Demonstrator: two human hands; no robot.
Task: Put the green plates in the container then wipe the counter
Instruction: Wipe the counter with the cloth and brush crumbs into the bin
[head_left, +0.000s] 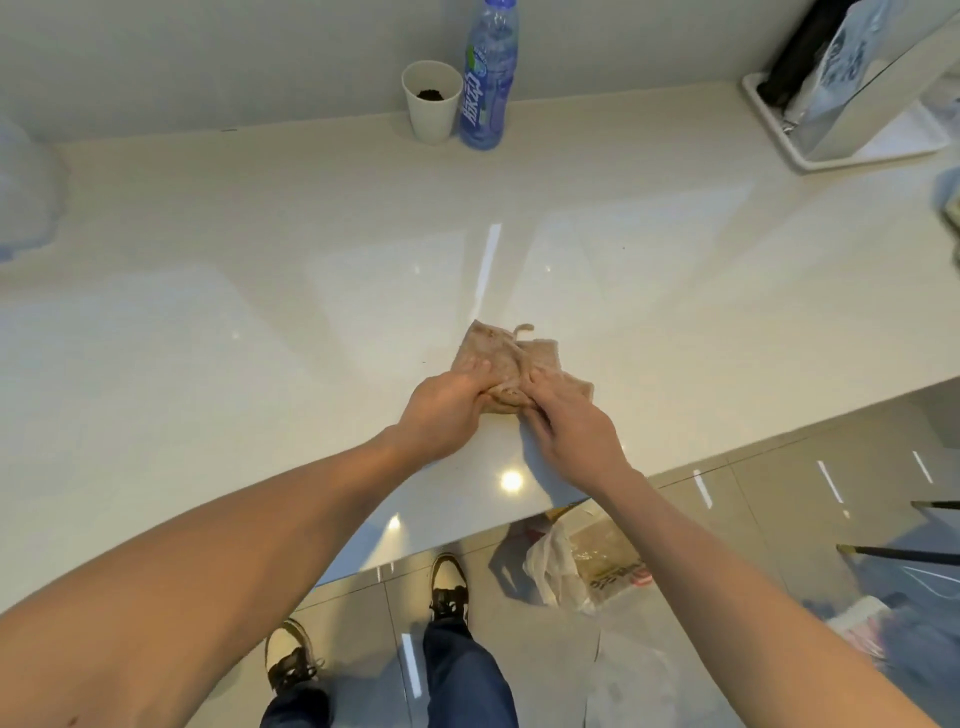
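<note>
A crumpled tan cloth (506, 356) lies on the glossy pale counter (260, 312) near its front edge. My left hand (447, 410) presses on the cloth's left side, fingers bunching the fabric. My right hand (569, 421) grips the cloth's right side, fingers curled into it. Both hands touch each other over the cloth's near edge. No green plates are in view.
A white paper cup (432, 101) with dark grounds and a blue drink bottle (485, 83) stand at the back wall. A white tray (779, 137) holding a metal container and plastic bags sits at the back right. Plastic bags (571, 566) lie on the tiled floor below.
</note>
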